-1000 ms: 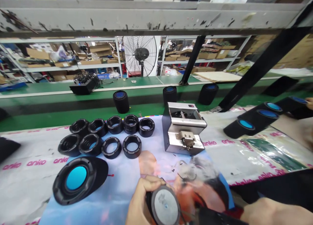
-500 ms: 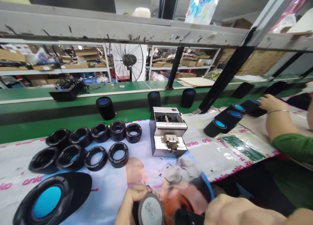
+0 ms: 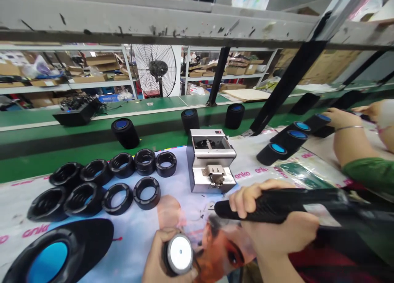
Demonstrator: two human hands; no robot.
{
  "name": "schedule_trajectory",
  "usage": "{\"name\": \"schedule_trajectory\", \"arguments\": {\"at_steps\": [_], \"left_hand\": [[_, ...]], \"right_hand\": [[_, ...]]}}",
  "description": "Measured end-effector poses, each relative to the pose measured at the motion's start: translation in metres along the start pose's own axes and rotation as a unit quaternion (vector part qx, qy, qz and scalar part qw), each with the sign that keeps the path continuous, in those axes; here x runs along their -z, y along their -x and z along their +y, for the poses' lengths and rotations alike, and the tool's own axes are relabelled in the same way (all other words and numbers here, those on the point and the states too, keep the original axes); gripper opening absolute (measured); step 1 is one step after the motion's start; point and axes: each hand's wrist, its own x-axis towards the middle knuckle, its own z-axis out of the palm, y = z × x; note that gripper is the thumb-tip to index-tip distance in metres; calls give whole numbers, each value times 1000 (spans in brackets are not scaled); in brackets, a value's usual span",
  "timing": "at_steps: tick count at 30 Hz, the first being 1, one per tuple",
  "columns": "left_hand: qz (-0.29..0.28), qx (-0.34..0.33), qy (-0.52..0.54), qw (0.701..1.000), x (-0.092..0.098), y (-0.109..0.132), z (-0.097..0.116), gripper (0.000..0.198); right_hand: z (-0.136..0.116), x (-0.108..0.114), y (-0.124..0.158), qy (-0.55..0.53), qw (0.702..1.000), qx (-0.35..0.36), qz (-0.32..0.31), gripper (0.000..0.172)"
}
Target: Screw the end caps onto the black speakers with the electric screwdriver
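Observation:
My left hand (image 3: 158, 256) is closed round a small round speaker driver (image 3: 178, 253) with a shiny silver back, low in the view near the table's front edge. My right hand (image 3: 271, 221) grips a black powered screwdriver (image 3: 277, 205) that lies level, its dark tip pointing left just above and right of the driver. Both are held over a printed poster sheet (image 3: 144, 238) on the table. A silver metal screw dispenser box (image 3: 211, 160) stands just behind the hands.
Several black ring housings (image 3: 104, 180) lie at left, with a large black speaker shell with a blue cone (image 3: 55, 254) at lower left. Black cylindrical speakers (image 3: 124, 132) ride the green conveyor behind. A co-worker's arm in a green sleeve (image 3: 353, 147) handles speakers at right.
My right hand has risen into view with the black screwdriver, bringing it level above the driver. My left hand keeps its hold on the driver. The view has shifted slightly right.

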Motion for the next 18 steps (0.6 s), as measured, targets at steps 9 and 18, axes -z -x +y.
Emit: {"name": "schedule_trajectory", "arguments": {"at_steps": [9, 18], "left_hand": [[-10, 73, 19, 997, -12, 2, 24, 46], [-3, 77, 3, 997, -13, 4, 26, 47]], "right_hand": [[19, 6, 18, -3, 999, -49, 22, 44], [15, 3, 21, -5, 998, -66, -15, 39]]}}
